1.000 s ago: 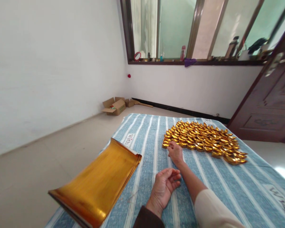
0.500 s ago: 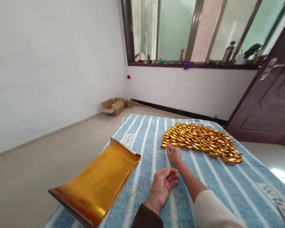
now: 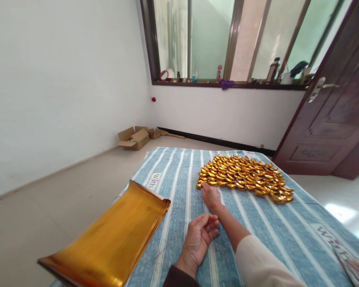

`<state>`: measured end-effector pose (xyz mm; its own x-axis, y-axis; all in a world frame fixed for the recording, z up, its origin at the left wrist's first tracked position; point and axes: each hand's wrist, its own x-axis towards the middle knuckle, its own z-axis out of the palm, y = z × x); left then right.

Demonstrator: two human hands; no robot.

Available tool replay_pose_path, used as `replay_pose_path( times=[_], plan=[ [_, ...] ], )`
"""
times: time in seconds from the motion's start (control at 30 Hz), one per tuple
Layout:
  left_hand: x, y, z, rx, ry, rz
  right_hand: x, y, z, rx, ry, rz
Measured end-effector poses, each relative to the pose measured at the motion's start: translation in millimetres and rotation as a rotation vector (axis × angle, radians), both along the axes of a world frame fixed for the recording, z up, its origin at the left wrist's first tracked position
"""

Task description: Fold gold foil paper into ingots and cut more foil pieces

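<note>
Dozens of gold paper ingots (image 3: 242, 177) on a striped sheet (image 3: 257, 227); right hand (image 3: 211, 196) flat against their near edge, left hand (image 3: 199, 239) half-curled, empty, short of them.

Head view. A bed (image 3: 257, 223) carries a blue striped cover. Gold ingots (image 3: 242, 177) lie in a close, overlapping patch towards the far edge, right of centre. A stack of gold sheets (image 3: 113, 243) lies at the left edge and overhangs it at the near end. The right grip (image 3: 211, 196) lies palm down at the patch's near left corner, its fingertips at the outermost ingots; contact cannot be confirmed. The left grip (image 3: 199, 237) rests palm up on the cover just nearer, fingers loosely curled, empty. A cardboard box (image 3: 134, 138) stands on the floor beyond the far left corner; a brown door (image 3: 332, 119) stands past the right edge.
</note>
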<state>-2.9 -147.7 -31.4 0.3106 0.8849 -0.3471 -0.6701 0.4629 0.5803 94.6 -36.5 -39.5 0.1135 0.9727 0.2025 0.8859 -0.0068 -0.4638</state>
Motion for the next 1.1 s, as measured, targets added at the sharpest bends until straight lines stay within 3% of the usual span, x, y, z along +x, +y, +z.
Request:
replay_pose_path(
  times=[0.23,0.67,1.1],
  plan=[
    [-1,1,-1.7,0.011,0.001,0.014,9,-25,-3.8,0.035,0.039,-0.019],
    [1,-5,4.9,0.062,0.067,0.009,48,-126,-24.9,0.169,0.000,0.015],
    [0,1,1.4,0.086,0.151,0.009,45,-125,-38.9,0.344,-0.031,0.035]
  ],
)
